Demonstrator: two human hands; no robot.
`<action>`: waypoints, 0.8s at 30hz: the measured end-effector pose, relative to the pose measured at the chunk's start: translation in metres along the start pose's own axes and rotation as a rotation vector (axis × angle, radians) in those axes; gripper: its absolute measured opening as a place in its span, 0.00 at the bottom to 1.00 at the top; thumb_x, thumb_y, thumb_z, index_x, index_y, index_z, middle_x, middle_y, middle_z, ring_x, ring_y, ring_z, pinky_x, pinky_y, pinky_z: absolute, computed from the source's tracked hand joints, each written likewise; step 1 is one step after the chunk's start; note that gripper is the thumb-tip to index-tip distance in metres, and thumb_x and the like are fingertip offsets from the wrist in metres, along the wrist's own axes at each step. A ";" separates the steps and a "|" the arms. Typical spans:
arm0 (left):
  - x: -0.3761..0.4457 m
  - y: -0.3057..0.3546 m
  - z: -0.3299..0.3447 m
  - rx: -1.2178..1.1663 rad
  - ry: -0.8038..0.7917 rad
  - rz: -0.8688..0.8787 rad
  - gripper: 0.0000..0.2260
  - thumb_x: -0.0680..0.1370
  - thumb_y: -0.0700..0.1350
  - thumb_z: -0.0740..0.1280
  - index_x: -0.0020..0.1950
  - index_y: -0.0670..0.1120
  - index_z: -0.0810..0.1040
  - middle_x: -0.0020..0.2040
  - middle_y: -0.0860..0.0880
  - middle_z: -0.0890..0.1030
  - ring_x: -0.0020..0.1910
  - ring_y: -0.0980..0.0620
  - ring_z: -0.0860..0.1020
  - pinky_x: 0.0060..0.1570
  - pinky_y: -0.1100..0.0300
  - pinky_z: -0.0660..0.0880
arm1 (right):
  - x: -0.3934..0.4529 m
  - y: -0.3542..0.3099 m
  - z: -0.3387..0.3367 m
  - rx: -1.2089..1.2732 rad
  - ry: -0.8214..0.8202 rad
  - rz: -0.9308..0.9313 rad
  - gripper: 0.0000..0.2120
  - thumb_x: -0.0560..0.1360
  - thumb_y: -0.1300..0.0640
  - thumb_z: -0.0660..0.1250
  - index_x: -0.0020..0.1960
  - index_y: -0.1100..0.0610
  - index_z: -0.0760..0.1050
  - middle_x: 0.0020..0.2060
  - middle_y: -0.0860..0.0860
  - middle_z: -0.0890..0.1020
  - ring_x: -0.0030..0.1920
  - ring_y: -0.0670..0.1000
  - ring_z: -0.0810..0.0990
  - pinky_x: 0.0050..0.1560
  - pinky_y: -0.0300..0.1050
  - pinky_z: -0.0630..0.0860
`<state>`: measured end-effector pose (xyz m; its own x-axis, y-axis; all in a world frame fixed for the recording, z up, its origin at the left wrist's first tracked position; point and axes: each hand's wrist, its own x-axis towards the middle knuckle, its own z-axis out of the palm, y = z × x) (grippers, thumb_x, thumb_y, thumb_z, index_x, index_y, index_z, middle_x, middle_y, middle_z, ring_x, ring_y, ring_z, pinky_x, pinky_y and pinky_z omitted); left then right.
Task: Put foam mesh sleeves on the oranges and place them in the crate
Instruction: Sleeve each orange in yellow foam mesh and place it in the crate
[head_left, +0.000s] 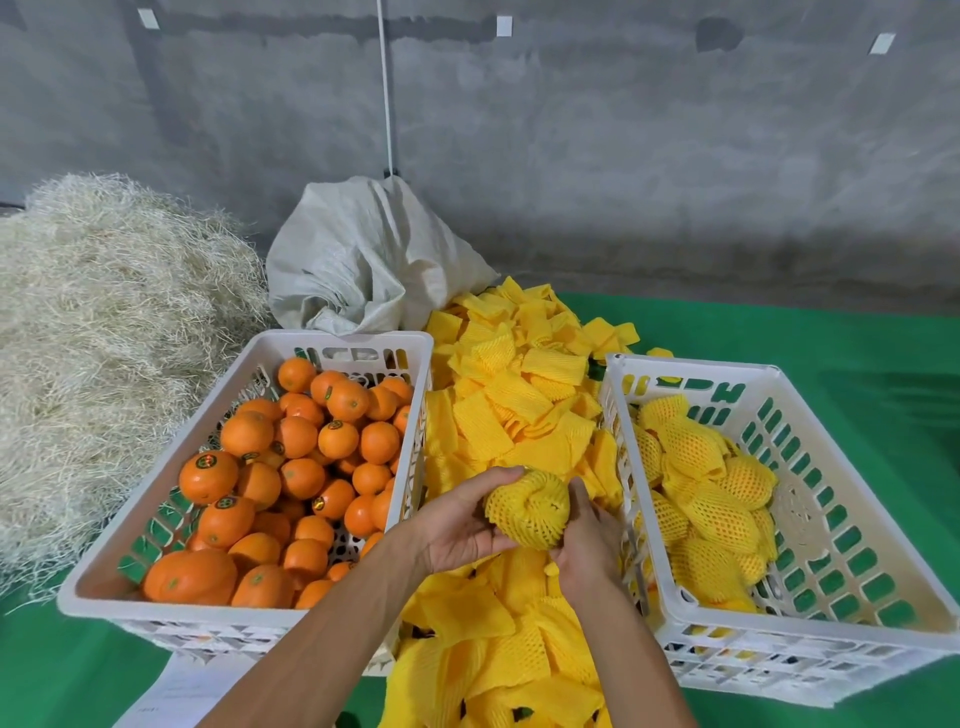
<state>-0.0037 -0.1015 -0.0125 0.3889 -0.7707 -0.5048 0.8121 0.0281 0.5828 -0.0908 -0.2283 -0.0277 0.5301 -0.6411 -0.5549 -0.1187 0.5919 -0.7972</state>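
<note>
An orange wrapped in a yellow foam mesh sleeve (527, 506) is held over the pile of loose yellow sleeves (514, 415) between the two crates. My left hand (462, 525) cups it from the left, thumb over its top. My right hand (584, 540) grips it from the right and below. The left white crate (332, 343) holds several bare oranges (296, 478). The right white crate (691, 366) holds several sleeved oranges (711, 499) along its left side.
A heap of pale straw (104, 338) lies at the far left. A white woven sack (363, 265) leans on the grey wall behind the crates. Green cloth (857, 353) covers the table. A sheet of paper (176, 691) lies under the left crate's front edge.
</note>
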 end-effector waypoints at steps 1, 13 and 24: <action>0.001 -0.001 -0.001 -0.001 0.003 -0.003 0.30 0.71 0.49 0.81 0.68 0.39 0.77 0.64 0.38 0.82 0.60 0.42 0.84 0.52 0.49 0.84 | 0.000 0.000 0.000 -0.079 0.005 -0.053 0.12 0.81 0.45 0.66 0.48 0.53 0.78 0.47 0.53 0.83 0.46 0.54 0.82 0.44 0.54 0.81; 0.011 -0.012 -0.001 -0.042 -0.030 -0.050 0.30 0.77 0.57 0.72 0.69 0.35 0.77 0.64 0.34 0.81 0.59 0.40 0.84 0.50 0.48 0.84 | 0.001 0.005 -0.005 -0.227 -0.015 -0.073 0.12 0.84 0.46 0.61 0.45 0.46 0.79 0.37 0.45 0.83 0.42 0.51 0.81 0.35 0.48 0.79; 0.000 -0.008 0.005 0.014 -0.225 0.026 0.33 0.77 0.49 0.74 0.77 0.36 0.69 0.75 0.34 0.72 0.76 0.36 0.69 0.78 0.36 0.60 | 0.002 -0.003 -0.011 -0.067 -0.059 0.115 0.17 0.85 0.56 0.57 0.42 0.53 0.79 0.34 0.54 0.84 0.44 0.57 0.81 0.47 0.58 0.79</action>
<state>-0.0121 -0.1051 -0.0143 0.3015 -0.8926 -0.3353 0.7961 0.0422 0.6037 -0.0986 -0.2370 -0.0294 0.5578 -0.5400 -0.6303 -0.2360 0.6248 -0.7442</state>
